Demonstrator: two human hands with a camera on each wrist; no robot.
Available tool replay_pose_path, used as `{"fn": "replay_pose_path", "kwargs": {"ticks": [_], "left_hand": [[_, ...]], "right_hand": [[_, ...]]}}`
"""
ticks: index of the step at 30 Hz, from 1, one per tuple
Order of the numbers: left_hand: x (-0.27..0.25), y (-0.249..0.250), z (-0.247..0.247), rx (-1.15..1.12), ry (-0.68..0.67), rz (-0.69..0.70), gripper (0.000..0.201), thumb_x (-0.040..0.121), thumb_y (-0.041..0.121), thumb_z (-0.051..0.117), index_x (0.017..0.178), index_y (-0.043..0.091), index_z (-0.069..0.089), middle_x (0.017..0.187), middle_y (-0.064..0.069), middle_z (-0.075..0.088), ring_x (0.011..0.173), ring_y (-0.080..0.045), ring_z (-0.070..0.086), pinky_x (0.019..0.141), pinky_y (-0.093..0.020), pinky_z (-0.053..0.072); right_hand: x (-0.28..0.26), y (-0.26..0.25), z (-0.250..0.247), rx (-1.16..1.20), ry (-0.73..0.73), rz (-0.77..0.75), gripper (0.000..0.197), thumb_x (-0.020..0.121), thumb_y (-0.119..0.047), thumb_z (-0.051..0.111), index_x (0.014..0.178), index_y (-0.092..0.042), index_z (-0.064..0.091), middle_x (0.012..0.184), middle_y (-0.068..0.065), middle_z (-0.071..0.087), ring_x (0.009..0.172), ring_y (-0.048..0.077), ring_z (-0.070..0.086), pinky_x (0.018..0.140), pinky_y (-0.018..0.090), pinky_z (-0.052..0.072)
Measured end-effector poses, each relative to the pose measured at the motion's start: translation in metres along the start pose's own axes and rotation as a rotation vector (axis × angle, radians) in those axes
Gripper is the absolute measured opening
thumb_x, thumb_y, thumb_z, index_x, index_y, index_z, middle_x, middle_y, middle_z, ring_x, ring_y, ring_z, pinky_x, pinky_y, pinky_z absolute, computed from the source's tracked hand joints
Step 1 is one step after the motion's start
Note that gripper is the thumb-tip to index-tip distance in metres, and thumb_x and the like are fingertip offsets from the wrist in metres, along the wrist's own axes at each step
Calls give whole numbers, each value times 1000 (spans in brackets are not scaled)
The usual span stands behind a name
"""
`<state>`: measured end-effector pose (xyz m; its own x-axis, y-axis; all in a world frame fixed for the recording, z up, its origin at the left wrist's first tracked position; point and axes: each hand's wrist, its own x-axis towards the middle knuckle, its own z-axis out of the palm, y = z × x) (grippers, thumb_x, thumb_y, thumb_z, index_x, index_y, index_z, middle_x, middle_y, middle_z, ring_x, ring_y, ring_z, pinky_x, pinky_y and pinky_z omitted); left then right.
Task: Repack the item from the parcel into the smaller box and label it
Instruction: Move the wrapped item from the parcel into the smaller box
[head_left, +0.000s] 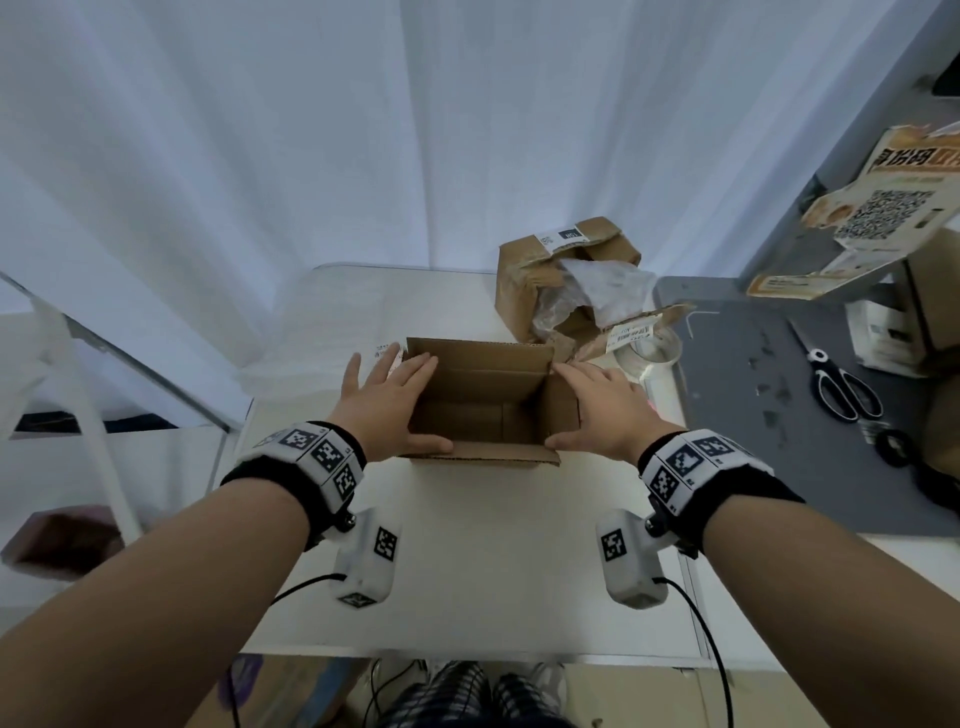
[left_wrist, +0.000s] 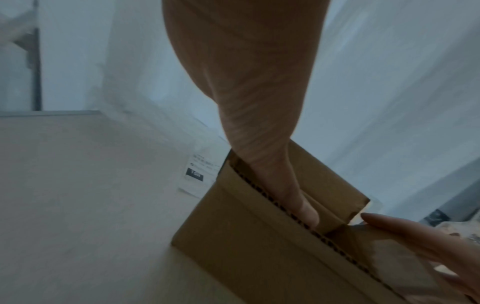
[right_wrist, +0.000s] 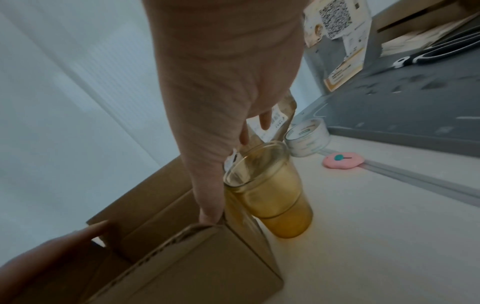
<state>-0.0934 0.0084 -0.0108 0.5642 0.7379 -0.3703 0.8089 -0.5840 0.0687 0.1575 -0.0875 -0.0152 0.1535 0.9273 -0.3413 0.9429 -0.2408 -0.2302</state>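
A small brown cardboard box stands open on the white table, its inside showing nothing. My left hand lies flat on the box's left flap with straight fingers, and its thumb reaches along the near flap. My right hand presses the right flap the same way, thumb at the near corner. An amber glass cup stands upright just right of the box, hidden by my right hand in the head view. The opened parcel with crumpled plastic sits behind. A white label lies left of the box.
A clear tape roll and a pink cutter lie right of the box. Scissors rest on the grey mat. Printed cartons stand at the far right. A white curtain hangs behind.
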Motion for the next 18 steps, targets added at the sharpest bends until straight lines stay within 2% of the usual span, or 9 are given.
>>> {"fn": "replay_pose_path", "kwargs": {"ticks": [2, 5, 9, 12, 14, 16, 18], "left_hand": [[0, -2, 5, -3, -3, -19, 111, 71, 77, 47, 149, 24, -9, 159, 9, -6, 145, -19, -17, 115, -53, -12], [1, -3, 6, -9, 23, -12, 113, 69, 78, 48, 149, 23, -10, 159, 6, -3, 146, -20, -16, 116, -52, -11], [-2, -1, 3, -62, 121, 16, 106, 71, 75, 51, 150, 22, 4, 157, 3, 13, 147, -20, 1, 119, -46, 0], [-5, -3, -1, -137, 252, 41, 80, 80, 64, 52, 144, 22, 30, 147, 1, 35, 139, -20, 26, 114, -41, 15], [-7, -9, -5, -252, 427, 45, 53, 87, 52, 51, 128, 19, 49, 130, -1, 50, 123, -23, 43, 105, -39, 28], [-7, -23, -9, -349, 555, 16, 34, 93, 38, 50, 114, 12, 55, 118, -6, 55, 109, -25, 51, 95, -39, 36], [-5, -43, -12, -305, 564, -30, 25, 93, 28, 50, 109, 9, 56, 119, -10, 53, 108, -29, 51, 92, -40, 38]], "right_hand": [[-1, 4, 3, 10, -1, 19, 99, 71, -57, 70, 148, -35, 12, 156, -3, 22, 140, 28, 23, 111, 48, 24], [-4, 1, 4, 65, 27, -8, 95, 74, -59, 66, 148, -39, 10, 157, 0, 19, 141, 29, 20, 113, 48, 21], [-11, -6, 2, 224, 163, -51, 81, 83, -57, 56, 149, -33, 15, 153, 0, 29, 140, 26, 25, 114, 45, 19], [-12, -10, 1, 223, 205, -49, 72, 86, -51, 55, 147, -28, 24, 148, 1, 37, 138, 23, 29, 113, 44, 21], [-7, -14, -2, 241, 273, -53, 65, 88, -48, 53, 144, -26, 30, 143, 2, 42, 133, 23, 34, 112, 43, 26], [2, -21, -7, 228, 328, -54, 59, 88, -44, 53, 141, -24, 36, 137, 4, 45, 128, 24, 38, 110, 42, 31], [12, -29, -13, 208, 344, -52, 57, 88, -40, 54, 140, -23, 37, 135, 5, 46, 126, 24, 39, 109, 42, 32]]}}
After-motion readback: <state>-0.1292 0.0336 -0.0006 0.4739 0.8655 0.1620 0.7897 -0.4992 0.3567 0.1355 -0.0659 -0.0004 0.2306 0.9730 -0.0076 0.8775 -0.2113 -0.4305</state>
